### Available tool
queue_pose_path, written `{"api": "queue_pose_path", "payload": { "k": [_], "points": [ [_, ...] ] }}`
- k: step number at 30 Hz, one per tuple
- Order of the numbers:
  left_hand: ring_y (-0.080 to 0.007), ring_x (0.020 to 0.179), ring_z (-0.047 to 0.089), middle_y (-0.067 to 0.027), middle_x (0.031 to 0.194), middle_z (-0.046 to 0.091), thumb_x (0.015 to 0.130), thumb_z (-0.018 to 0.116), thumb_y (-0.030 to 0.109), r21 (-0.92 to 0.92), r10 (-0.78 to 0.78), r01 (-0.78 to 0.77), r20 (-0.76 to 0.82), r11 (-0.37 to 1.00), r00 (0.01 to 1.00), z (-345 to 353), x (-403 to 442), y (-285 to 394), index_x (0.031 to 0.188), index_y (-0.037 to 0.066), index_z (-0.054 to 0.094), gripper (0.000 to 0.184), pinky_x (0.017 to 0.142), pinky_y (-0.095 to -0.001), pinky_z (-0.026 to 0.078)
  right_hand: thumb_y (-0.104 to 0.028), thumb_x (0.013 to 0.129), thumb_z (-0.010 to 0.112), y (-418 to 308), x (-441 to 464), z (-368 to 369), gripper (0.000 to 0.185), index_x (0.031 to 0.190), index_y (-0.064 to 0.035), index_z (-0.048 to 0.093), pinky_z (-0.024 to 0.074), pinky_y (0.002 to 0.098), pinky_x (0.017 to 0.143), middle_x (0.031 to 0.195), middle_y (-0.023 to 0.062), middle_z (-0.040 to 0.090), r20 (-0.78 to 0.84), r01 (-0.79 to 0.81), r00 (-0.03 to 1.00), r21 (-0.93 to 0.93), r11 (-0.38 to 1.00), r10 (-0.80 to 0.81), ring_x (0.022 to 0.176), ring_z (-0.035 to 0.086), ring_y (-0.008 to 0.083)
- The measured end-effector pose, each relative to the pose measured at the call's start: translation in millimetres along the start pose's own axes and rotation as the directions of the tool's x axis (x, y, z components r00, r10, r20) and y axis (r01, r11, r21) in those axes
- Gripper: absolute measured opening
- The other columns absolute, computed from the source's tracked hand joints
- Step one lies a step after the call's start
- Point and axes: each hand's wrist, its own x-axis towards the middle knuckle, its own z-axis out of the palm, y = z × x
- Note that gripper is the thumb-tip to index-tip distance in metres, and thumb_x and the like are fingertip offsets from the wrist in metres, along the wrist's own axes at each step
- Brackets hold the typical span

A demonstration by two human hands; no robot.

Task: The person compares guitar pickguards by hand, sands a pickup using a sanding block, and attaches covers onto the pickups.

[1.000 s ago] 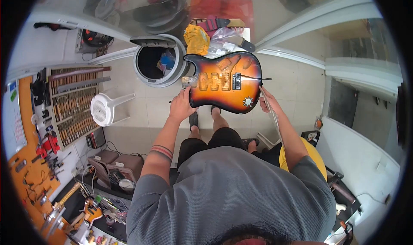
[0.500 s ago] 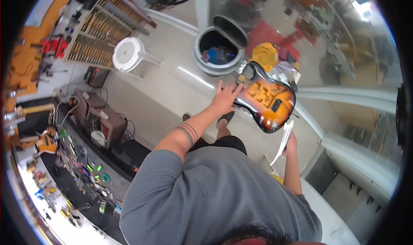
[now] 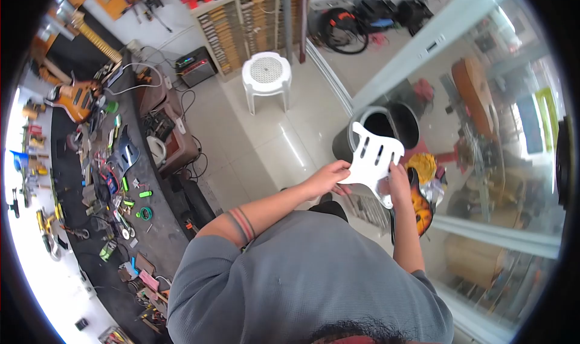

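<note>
No text, label, brand, number or sign was legible. White pickguard (image 3: 370,173) — no lettering could be read on the visible face. Sunburst guitar body (image 3: 423,211) — partly covered by the forearm, with no readable mark on the exposed portion. Small amplifier (image 3: 196,68): any panel marking was too small to resolve. Small items (image 3: 145,194) on the workbench (image 3: 160,223): any print was too small or blurred to be read.

A dark workbench (image 3: 158,238) bears a teal ring (image 3: 140,216) and green pieces (image 3: 145,194); the floor (image 3: 229,141), a white stool (image 3: 266,72).
</note>
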Motion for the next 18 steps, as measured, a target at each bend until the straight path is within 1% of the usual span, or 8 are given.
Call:
{"api": "queue_pose_path", "payload": {
  "k": [1,3,5,8,9,15,17,18],
  "points": [
    [-0.0244,0.106,0.077,-0.0132,0.130,0.074,0.117,0.052,0.027,-0.028,0.026,-0.028,-0.059,0.999,0.998,-21,-13,11,0.146,0.003,0.056,0.038,0.092,-0.0391,0.064,-0.033,0.114,0.059,-12,12,29,0.033,0.120,-0.0024,0.071,0.0519,0.0322,0.082,0.109,0.0047,0.072,0.058,0.031,0.998,-0.012,0.999,-0.030,0.096,0.065,0.0139],
    [-0.0243,0.103,0.077,-0.0148,0.125,0.076,0.117,0.052,0.024,-0.056,0.100,-0.109,-0.155,0.992,0.983,-62,-44,28,0.144,0.000,0.060,0.037,0.093,-0.0396,0.065,-0.026,0.113,0.058,-42,21,82,0.028,0.122,-0.0019,0.069,0.0515,0.0315,0.084,0.108,0.0049,0.071,0.230,0.015,0.973,-0.063,0.998,0.000,0.098,0.064,0.0140],
    [-0.0245,0.102,0.078,-0.0151,0.122,0.078,0.117,0.053,0.024,-0.069,0.170,-0.196,-0.276,0.978,0.946,-99,-73,30,0.142,-0.002,0.062,0.037,0.092,-0.0395,0.064,-0.030,0.112,0.062,-75,19,137,0.034,0.129,-0.0012,0.068,0.0518,0.0335,0.089,0.112,0.0042,0.069,0.401,-0.048,0.916,0.043,0.998,0.027,0.100,0.062,0.0148],
    [-0.0249,0.102,0.078,-0.0157,0.120,0.078,0.116,0.055,0.023,-0.086,0.231,-0.301,-0.455,0.950,0.860,-143,-116,26,0.141,-0.004,0.063,0.037,0.092,-0.0394,0.064,-0.034,0.113,0.061,-92,49,205,0.046,0.146,-0.0028,0.063,0.0494,0.0350,0.101,0.127,0.0075,0.070,0.544,0.033,0.836,-0.188,0.982,0.076,0.114,0.062,0.0150],
    [-0.0251,0.102,0.078,-0.0159,0.120,0.078,0.116,0.056,0.023,-0.091,0.239,-0.328,-0.512,0.940,0.825,-154,-129,23,0.141,-0.004,0.063,0.038,0.092,-0.0394,0.064,-0.035,0.113,0.060,-88,70,228,0.047,0.148,-0.0046,0.061,0.0510,0.0362,0.101,0.127,0.0066,0.070,0.606,0.106,0.792,-0.254,0.962,0.073,0.117,0.064,0.0159],
    [-0.0305,0.103,0.079,-0.0210,0.121,0.078,0.112,0.052,0.014,-0.206,0.124,-0.590,-0.875,0.781,0.468,-219,-167,-11,0.142,-0.006,0.064,0.038,0.093,-0.0415,0.063,-0.037,0.109,0.064,-84,159,378,0.049,0.146,-0.0057,0.060,0.0556,0.0391,0.096,0.130,0.0084,0.068,0.657,0.126,0.684,-0.533,0.836,0.316,0.118,0.068,0.0217],
    [-0.0318,0.105,0.079,-0.0223,0.122,0.077,0.108,0.053,0.012,-0.205,0.047,-0.646,-0.935,0.736,0.351,-244,-169,-15,0.143,-0.007,0.063,0.041,0.094,-0.0413,0.063,-0.036,0.106,0.066,-72,211,440,0.052,0.147,-0.0042,0.061,0.0559,0.0410,0.099,0.134,0.0124,0.068,0.663,0.189,0.637,-0.630,0.753,0.394,0.121,0.069,0.0256],
    [-0.0310,0.106,0.078,-0.0217,0.125,0.077,0.107,0.053,0.012,-0.201,0.034,-0.653,-0.944,0.730,0.328,-262,-170,-21,0.144,-0.007,0.062,0.042,0.095,-0.0410,0.063,-0.035,0.105,0.066,-60,247,470,0.053,0.146,-0.0028,0.060,0.0558,0.0430,0.101,0.137,0.0157,0.067,0.686,0.324,0.633,-0.656,0.682,0.358,0.124,0.068,0.0294]
  ]
}}
